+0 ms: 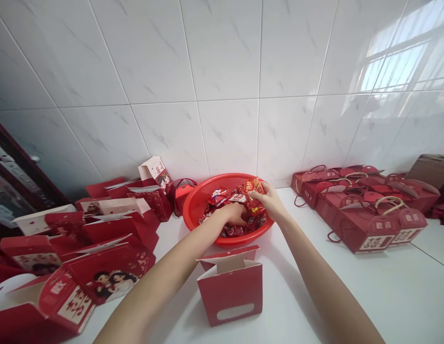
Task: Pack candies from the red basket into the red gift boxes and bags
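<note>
A red plastic basket (193,220) holds several small, shiny red wrapped packets (236,231). My left hand (237,213) reaches down among them with its fingers curled; the packets partly hide the fingertips, and what they grip does not show. At the basket's right side, my right hand (268,198) is closed on a red wrapped packet (256,203) with gold print. In front of the basket, between my forearms, an upright red gift box (231,291) stands with its top open and a pale oval slot low on its near face.
Several open red gift boxes (107,272) with printed couples crowd the left side. On the right, closed red boxes (358,215) with rope handles stand in rows on the white table (394,286). A brown box (428,172) sits farther right. Behind everything rises a tiled wall (229,134).
</note>
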Demonstrator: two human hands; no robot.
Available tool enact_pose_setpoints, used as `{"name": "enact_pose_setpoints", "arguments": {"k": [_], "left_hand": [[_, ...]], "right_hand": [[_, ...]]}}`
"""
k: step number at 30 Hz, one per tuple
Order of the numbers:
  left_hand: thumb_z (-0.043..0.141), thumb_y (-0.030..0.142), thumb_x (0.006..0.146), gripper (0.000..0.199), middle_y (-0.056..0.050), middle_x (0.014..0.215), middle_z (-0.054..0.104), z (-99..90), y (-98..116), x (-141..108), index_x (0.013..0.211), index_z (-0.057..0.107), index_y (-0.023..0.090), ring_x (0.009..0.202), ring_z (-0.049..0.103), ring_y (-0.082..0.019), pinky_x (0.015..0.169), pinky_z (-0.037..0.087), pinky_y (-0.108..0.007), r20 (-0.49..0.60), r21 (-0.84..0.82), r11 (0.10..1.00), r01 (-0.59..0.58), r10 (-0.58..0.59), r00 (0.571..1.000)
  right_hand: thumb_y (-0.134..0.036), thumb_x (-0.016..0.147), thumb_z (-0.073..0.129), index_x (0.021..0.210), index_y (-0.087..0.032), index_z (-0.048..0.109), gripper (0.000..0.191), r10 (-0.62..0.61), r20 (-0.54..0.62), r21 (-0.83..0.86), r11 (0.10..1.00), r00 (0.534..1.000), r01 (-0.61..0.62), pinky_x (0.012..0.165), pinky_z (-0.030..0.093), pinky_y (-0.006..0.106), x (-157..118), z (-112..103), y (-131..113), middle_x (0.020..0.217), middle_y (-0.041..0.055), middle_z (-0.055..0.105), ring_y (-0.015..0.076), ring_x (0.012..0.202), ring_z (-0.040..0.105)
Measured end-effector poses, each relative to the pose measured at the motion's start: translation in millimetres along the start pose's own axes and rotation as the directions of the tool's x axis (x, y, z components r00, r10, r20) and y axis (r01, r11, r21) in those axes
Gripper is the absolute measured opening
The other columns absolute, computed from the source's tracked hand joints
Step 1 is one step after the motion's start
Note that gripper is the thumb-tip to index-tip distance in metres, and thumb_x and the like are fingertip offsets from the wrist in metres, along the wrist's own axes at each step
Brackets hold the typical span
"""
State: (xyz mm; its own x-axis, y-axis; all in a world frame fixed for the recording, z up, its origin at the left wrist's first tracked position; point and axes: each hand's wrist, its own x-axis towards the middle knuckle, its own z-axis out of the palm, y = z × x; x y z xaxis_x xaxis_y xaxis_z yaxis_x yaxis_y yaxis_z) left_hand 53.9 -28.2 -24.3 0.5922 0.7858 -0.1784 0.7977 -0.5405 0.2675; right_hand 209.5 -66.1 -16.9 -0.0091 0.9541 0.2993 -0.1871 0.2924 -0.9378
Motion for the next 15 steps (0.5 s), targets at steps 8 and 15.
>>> {"name": "enact_pose_setpoints", "arguments": {"k": [8, 15], "left_hand": [[0.073, 0.05, 0.072, 0.045, -0.005, 0.09, 0.073, -0.2, 9.8, -4.3, 0.108, 0.073, 0.024, 0.083, 0.067, -0.026, 0.073, 0.049, -0.031, 0.064, -0.021, 0.986, -0.167, 0.168, 0.984], [0.075, 0.036, 0.068, 0.047, -0.005, 0.111, 0.073, 14.3, 8.0, 8.9, 0.114, 0.072, 0.03, 0.1, 0.068, -0.029, 0.085, 0.051, -0.033, 0.035, -0.021, 0.986, -0.167, 0.167, 0.985]], "right_hand": [[-0.035, 0.062, 0.079, 0.088, -0.021, 0.066, 0.032, 0.01, -0.014, -0.017, 1.0, 1.0, -0.01, 0.075, 0.053, 0.034, -1.9, 2.8, -4.1, 0.086, 0.0006, 0.073, 0.022, 0.081, 0.067], [-0.034, 0.065, 0.077, 0.089, -0.02, 0.067, 0.029, -0.005, -0.012, -0.037, 0.999, 1.0, 0.005, 0.073, 0.052, 0.033, -3.2, 3.1, -3.4, 0.087, 0.0019, 0.073, 0.022, 0.08, 0.066]]}}
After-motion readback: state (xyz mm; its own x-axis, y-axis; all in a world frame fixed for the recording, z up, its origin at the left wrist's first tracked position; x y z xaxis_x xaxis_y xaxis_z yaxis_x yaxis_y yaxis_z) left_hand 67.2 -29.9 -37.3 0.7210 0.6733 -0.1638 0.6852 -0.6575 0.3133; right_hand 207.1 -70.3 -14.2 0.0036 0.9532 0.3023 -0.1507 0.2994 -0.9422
